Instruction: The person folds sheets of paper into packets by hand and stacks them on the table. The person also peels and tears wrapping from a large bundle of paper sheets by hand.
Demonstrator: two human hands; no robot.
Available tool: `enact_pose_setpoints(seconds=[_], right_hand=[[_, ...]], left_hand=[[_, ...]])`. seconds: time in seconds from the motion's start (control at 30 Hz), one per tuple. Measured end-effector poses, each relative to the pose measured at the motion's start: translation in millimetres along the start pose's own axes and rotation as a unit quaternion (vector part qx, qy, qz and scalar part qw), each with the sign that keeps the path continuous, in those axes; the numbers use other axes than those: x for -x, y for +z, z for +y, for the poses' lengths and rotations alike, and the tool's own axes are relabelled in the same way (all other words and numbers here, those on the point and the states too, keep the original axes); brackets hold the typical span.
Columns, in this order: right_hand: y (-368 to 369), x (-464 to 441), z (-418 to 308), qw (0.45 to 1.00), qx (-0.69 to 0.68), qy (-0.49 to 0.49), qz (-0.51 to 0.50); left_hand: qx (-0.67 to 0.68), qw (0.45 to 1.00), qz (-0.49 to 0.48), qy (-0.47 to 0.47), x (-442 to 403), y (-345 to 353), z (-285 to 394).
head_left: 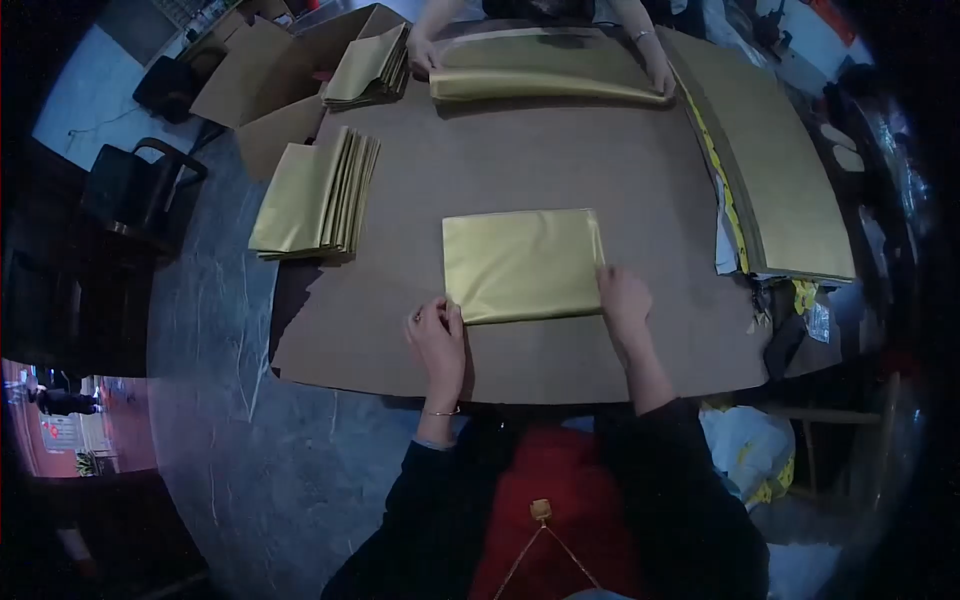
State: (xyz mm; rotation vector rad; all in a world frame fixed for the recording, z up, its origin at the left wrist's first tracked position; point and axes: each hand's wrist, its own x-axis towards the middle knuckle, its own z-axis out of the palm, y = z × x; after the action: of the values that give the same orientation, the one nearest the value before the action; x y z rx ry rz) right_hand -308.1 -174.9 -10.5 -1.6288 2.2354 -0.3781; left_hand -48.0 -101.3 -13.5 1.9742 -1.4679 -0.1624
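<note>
The folded gold sheet (520, 262) is lying right of the nearer fanned gold stack (292, 205). Your left hand (437, 330), fingers bunched, and right hand (626, 300) are touching its edges, grips unclear; uneven pulling could be skewing the fold.

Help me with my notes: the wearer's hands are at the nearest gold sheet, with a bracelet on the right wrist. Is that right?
No, the bracelet is on the left wrist; the head view shows it there. The left hand and right hand are at the nearest gold sheet.
</note>
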Motion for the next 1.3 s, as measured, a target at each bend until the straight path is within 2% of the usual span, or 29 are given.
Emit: enact_pose_setpoints(seconds=[0.07,0.13,0.17,0.27,0.3,0.43,0.53,0.6,0.67,0.7,0.73,0.8,0.83,0.93,0.97,1.03,1.07,1.13,1.17,1.23,1.3], right_hand=[[10,-7,11,1.0,-0.005,-0.015,0.01],[6,-6,9,1.0,-0.011,-0.012,0.012],[4,-5,7,1.0,-0.017,-0.011,0.014],[3,-9,5,1.0,-0.009,0.009,0.002],[2,-9,4,1.0,0.009,0.013,-0.002],[0,-6,1,1.0,0.016,-0.004,0.007],[0,-6,1,0.999,-0.021,-0.015,0.03],[0,-8,1,1.0,-0.004,-0.005,0.016],[-2,-7,-1,1.0,-0.001,-0.005,0.012],[-3,-6,-2,1.0,0.004,-0.004,0.008],[0,-8,-1,1.0,0.004,-0.005,0.009],[7,-10,4,1.0,0.022,0.001,0.017],[8,-11,5,1.0,0.024,-0.004,0.018],[7,-11,3,0.999,0.038,-0.006,0.006],[5,-11,3,0.999,0.049,-0.005,-0.005],[7,-11,5,0.998,0.059,-0.011,-0.019],[10,-12,8,0.998,0.059,-0.009,-0.004],[2,-5,1,0.999,0.004,-0.035,0.025],[8,-5,5,0.999,0.003,-0.04,0.025],[18,-9,8,0.986,0.098,-0.08,0.105],[13,-8,4,0.993,0.079,-0.049,0.076]], left_hand=[[0.019,0.999,-0.023,-0.026,0,2,-3],[-0.014,1.0,0.02,0.001,1,4,-4],[0.012,0.999,-0.024,-0.023,0,3,-6],[0.01,0.999,-0.03,-0.033,0,-2,-1],[0.006,1.0,-0.02,-0.006,0,-1,-3],[0.002,1.0,-0.015,-0.004,0,1,-4],[0.002,1.0,0.009,0.025,1,3,-6],[-0.041,0.998,-0.021,0.034,-1,2,-7],[-0.023,0.99,0.031,0.132,-2,5,-7],[-0.035,0.98,0.016,0.194,-6,5,-8],[-0.036,0.98,0.018,0.194,-10,6,-10],[0.021,0.949,-0.144,0.279,-18,5,-11],[0.021,0.96,-0.174,0.218,-16,1,0],[0.007,0.963,-0.162,0.215,-22,4,4],[0.025,0.965,-0.12,0.231,-23,9,6],[-0.006,0.973,-0.148,0.174,-25,3,29],[-0.01,0.972,-0.125,0.2,-23,11,29],[-0.041,0.969,-0.193,0.15,-23,11,43],[-0.01,0.974,-0.153,0.169,-19,19,41],[-0.024,0.969,-0.087,0.231,-17,33,32],[-0.049,0.968,-0.123,0.212,-15,40,25]])
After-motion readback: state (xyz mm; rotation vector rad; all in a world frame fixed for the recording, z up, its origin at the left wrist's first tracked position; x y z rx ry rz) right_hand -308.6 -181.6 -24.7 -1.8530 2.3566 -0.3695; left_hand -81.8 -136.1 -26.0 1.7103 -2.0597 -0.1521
